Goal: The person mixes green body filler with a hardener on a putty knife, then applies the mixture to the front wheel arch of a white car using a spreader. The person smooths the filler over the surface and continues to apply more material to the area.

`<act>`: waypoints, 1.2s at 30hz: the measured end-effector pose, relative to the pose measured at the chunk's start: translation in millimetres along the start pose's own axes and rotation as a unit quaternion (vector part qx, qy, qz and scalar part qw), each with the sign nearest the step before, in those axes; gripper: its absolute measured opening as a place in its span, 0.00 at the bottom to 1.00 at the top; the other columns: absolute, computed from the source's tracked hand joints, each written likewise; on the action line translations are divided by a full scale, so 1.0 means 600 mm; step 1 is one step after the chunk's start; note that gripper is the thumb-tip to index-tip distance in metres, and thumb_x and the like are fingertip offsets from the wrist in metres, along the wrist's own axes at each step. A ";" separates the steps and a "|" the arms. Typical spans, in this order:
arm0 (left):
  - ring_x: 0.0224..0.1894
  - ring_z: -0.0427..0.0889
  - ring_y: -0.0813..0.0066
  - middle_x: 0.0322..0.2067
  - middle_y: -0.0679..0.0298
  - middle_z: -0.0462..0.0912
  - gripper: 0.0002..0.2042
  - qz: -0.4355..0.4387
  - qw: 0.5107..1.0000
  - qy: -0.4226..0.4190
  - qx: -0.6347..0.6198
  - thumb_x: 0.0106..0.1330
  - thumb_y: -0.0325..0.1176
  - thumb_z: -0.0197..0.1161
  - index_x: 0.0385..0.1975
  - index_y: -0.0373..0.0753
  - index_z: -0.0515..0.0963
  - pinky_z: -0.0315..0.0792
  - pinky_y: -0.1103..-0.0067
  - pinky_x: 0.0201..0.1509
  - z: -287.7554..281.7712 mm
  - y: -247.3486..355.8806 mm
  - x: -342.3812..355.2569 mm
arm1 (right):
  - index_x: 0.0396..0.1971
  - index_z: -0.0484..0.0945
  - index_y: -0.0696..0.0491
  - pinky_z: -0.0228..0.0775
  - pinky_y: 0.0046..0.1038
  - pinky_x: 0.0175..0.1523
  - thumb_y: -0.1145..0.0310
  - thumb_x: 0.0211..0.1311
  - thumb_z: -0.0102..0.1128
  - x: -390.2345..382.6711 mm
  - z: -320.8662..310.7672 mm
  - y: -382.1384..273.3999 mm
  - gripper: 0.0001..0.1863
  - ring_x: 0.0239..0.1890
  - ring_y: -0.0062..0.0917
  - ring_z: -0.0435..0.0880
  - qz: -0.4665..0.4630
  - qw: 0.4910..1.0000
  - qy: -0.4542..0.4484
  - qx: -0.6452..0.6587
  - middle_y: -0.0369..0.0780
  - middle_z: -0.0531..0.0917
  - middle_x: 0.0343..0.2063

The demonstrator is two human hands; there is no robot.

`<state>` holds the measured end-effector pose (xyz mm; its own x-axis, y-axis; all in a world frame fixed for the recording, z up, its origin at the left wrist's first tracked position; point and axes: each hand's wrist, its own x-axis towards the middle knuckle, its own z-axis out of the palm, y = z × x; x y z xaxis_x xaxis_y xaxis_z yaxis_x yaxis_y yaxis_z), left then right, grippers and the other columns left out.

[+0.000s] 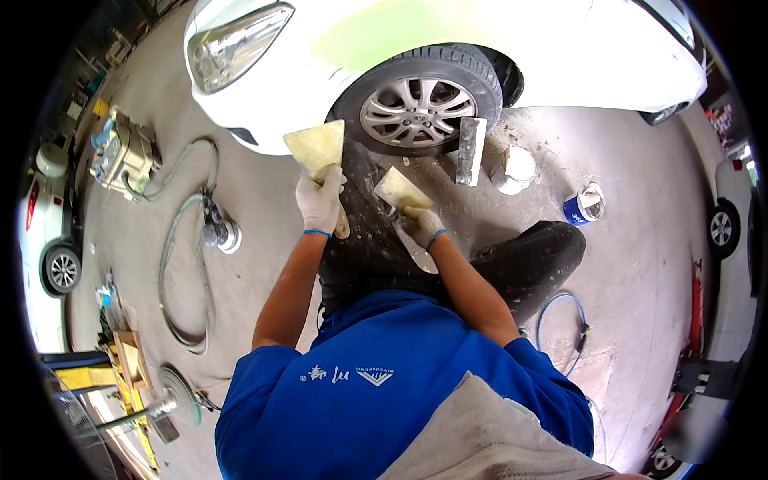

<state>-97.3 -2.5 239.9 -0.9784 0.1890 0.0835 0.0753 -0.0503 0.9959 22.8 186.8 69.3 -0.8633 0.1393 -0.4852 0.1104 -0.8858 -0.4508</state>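
Note:
My left hand, in a white glove, is closed on a wide, pale yellow putty spreader in front of the car's wheel. A rounded handle end shows just below that hand; what it belongs to is hidden. My right hand, also gloved, grips a smaller pale yellow putty spreader over my leg. Beneath the right hand a greyish metal blade shows; I cannot tell whether it is held. Ahead stands a white car with a yellow-green patch on its fender above the wheel.
A dark-and-white sanding block stands by the tyre. Right of it are a white-topped can and a blue tin. On the left lie a hose, a sander and a wheeled machine. A fan is lower left.

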 end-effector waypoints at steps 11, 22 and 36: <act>0.30 0.81 0.78 0.30 0.63 0.83 0.11 -0.046 0.994 0.030 -0.090 0.68 0.31 0.66 0.42 0.31 0.76 0.75 0.82 0.33 -0.026 0.001 -0.016 | 0.40 0.80 0.58 0.72 0.23 0.33 0.72 0.61 0.64 -0.128 0.193 -0.125 0.09 0.27 0.19 0.78 -0.299 0.825 0.058 -0.477 0.36 0.82 0.28; 0.26 0.78 0.79 0.28 0.61 0.83 0.11 -0.081 0.992 0.087 -0.032 0.65 0.30 0.65 0.39 0.28 0.76 0.73 0.82 0.32 -0.014 0.023 -0.008 | 0.48 0.79 0.58 0.74 0.32 0.53 0.67 0.64 0.59 0.045 0.400 -0.294 0.15 0.44 0.38 0.84 -0.420 0.602 -0.113 -0.670 0.48 0.85 0.43; 0.25 0.77 0.79 0.25 0.62 0.82 0.08 -0.071 0.993 0.094 -0.011 0.66 0.30 0.63 0.34 0.29 0.77 0.71 0.82 0.30 -0.040 0.009 0.007 | 0.49 0.79 0.62 0.75 0.33 0.53 0.65 0.63 0.57 0.160 0.261 -0.378 0.19 0.42 0.27 0.83 -0.247 0.683 0.046 -0.686 0.46 0.85 0.39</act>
<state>-105.4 -25.5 244.7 -0.9977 0.0088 -0.0675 -0.0679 -0.0575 0.9960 -162.3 331.7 242.6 -0.9347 0.3537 -0.0364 0.2281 0.5180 -0.8244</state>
